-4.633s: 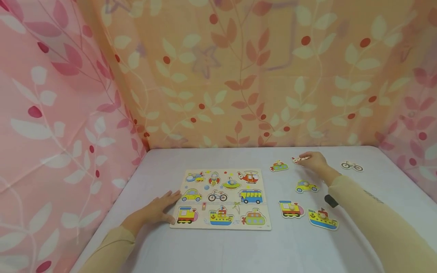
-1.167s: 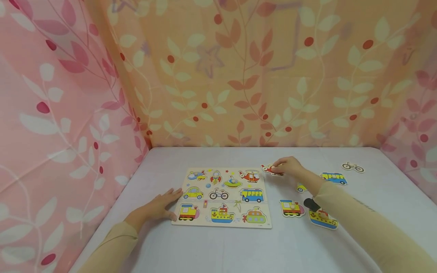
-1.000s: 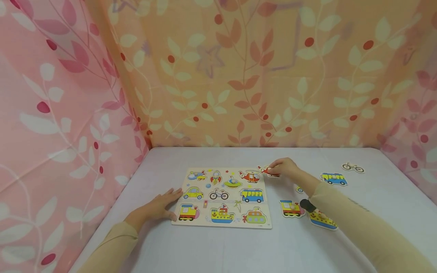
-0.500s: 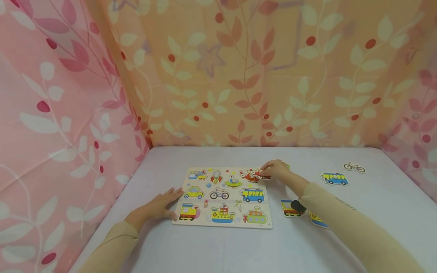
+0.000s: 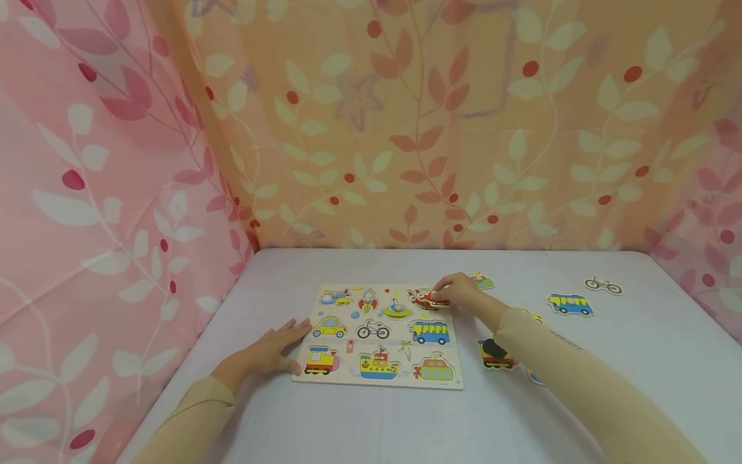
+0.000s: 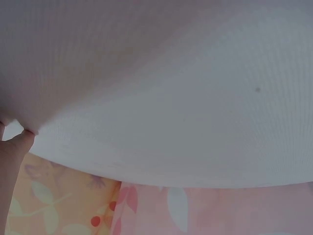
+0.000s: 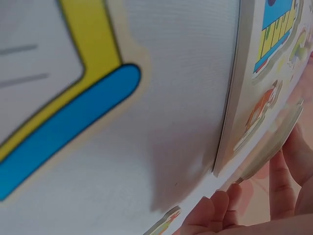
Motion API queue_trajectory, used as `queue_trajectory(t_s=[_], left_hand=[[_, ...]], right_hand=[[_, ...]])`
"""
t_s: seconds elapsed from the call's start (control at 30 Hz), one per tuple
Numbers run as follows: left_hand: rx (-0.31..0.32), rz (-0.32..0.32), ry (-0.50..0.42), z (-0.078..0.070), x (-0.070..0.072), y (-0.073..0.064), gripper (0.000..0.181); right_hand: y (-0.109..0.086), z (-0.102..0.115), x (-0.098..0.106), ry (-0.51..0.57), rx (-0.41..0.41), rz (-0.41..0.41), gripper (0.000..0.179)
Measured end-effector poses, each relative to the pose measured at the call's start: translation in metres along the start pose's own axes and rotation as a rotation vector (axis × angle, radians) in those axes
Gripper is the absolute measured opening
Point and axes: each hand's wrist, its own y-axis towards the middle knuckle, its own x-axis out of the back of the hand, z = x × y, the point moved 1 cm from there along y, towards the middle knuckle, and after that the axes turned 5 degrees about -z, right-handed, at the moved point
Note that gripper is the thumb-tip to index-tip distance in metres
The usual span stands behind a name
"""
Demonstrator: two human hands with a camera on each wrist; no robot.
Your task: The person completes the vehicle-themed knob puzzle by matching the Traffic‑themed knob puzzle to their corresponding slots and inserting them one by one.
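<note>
My right hand [image 5: 460, 293] pinches a red helicopter puzzle piece [image 5: 436, 298] over the upper right corner of the wooden puzzle board [image 5: 400, 330]. The piece partly covers the board's printed helicopter. In the right wrist view, the edge of the held piece [image 7: 274, 147] appears tilted, with the board's edge [image 7: 230, 117] close by. My left hand [image 5: 269, 351] rests beside the board's left edge, fingers extended and touching it. Plane [image 5: 336, 297], rocket [image 5: 368, 299] and flying saucer [image 5: 397, 310] pieces with knobs sit in the board.
Loose on the white table lie a submarine piece [image 5: 482, 281], a bus piece [image 5: 570, 304], a bicycle piece [image 5: 603, 285] and a train piece [image 5: 493, 361]. My right sleeve [image 5: 570, 367] partly hides a yellow car piece [image 5: 536, 316] and a boat piece [image 5: 534, 376]. Patterned curtains stand behind and beside.
My right hand has carried the helicopter piece leftward from the table's far right side onto the board's upper right corner. The left hand stays at the board's left edge.
</note>
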Motion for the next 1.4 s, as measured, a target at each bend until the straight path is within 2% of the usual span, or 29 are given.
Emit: queue_trajectory(t_s=[0.43, 0.83, 1.2, 1.4], left_hand=[[-0.026, -0.007, -0.008, -0.004, 0.001, 0.002, 0.096], [-0.029, 0.005, -0.002, -0.006, 0.003, 0.005, 0.095], [-0.027, 0.007, -0.003, -0.003, 0.000, 0.004, 0.098], [-0.010, -0.005, -0.002, 0.001, -0.001, 0.001, 0.098]], right_hand=[[0.003, 0.006, -0.008, -0.024, 0.008, -0.003, 0.022], [0.004, 0.010, -0.007, -0.166, 0.018, -0.002, 0.018], [0.000, 0.009, 0.002, -0.063, 0.001, 0.037, 0.026], [-0.009, 0.008, 0.021, -0.064, 0.060, 0.034, 0.030]])
